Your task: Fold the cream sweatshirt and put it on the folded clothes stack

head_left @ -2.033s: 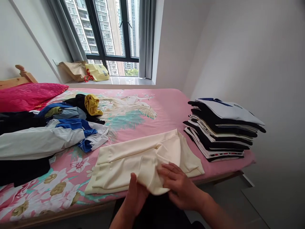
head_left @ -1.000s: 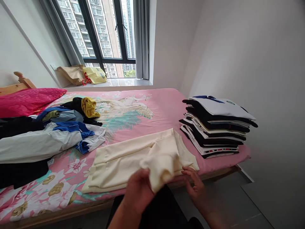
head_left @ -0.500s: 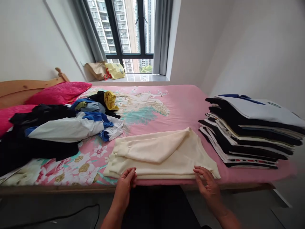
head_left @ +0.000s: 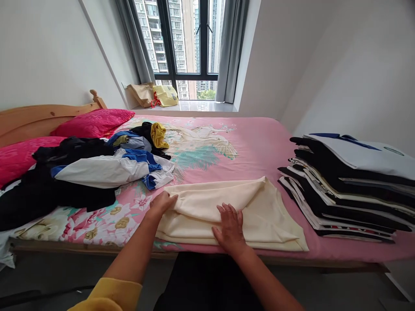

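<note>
A cream long-sleeved top (head_left: 259, 224), partly folded, lies along the bed's near edge with its sleeve laid across the body. At the garment's left end, my left hand (head_left: 163, 201) has its fingers closed on the cuff end of that sleeve. My right hand (head_left: 231, 228) rests palm down on the middle of the cloth, fingers stretched out over the sleeve's lower edge. The fabric under both hands is hidden.
On the right stands a tall stack of folded clothes (head_left: 343, 194), a white one on top. Loose clothes (head_left: 97, 172) are heaped at the left by pink pillows (head_left: 94, 124). The flowered bedsheet (head_left: 256, 142) covers the bed. Bags (head_left: 166, 96) sit on the windowsill.
My left hand has gone from the near edge up to the cuff and closed on it. My right hand has shifted left onto the middle of the top. The view has turned slightly left.
</note>
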The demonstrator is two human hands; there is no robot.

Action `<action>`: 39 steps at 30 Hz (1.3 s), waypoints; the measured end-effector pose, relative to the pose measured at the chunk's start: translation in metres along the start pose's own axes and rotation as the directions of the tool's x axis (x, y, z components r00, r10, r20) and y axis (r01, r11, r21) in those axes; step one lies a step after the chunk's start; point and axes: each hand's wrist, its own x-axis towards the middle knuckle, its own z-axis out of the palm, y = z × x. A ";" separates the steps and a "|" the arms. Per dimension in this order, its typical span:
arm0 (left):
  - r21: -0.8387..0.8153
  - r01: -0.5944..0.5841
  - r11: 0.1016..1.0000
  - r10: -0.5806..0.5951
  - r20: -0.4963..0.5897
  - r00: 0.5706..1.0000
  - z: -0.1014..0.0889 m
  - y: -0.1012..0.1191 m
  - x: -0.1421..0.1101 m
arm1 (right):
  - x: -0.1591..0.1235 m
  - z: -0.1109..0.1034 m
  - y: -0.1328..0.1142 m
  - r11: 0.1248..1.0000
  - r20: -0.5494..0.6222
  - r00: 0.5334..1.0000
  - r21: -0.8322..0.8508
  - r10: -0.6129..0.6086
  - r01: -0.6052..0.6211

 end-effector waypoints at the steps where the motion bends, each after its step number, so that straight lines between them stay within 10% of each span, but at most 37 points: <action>1: -0.029 -0.023 0.999 0.024 0.033 0.999 0.000 0.001 0.005 | 0.002 0.008 -0.005 0.999 0.002 1.000 -0.032 0.013 -0.013; 9: -0.271 -0.257 0.928 0.249 -0.064 0.966 -0.015 0.018 0.021 | 0.030 0.017 0.007 0.985 -0.037 0.992 -0.118 0.119 -0.123; 19: -0.136 -0.173 0.976 0.138 -0.232 0.963 0.013 -0.040 0.014 | 0.018 0.009 0.032 0.957 0.150 0.966 -0.230 0.212 -0.175; 24: -0.087 -0.378 0.922 0.331 -0.331 0.884 0.008 -0.029 -0.002 | 0.022 -0.010 0.031 0.987 0.160 0.977 -0.093 0.143 -0.129; 29: 0.067 -0.640 0.765 0.643 -0.136 0.754 0.027 0.007 -0.009 | 0.055 -0.003 0.004 0.998 0.242 0.969 0.035 0.043 -0.053; 34: 0.368 -0.511 0.777 0.513 0.101 0.853 0.058 0.003 -0.010 | 0.089 0.016 0.047 0.971 0.482 0.845 -0.167 0.234 -0.173; 39: 0.417 -0.497 0.761 0.486 0.141 0.862 0.066 -0.006 -0.011 | 0.095 0.008 0.129 0.829 0.342 0.761 -0.327 0.551 -0.454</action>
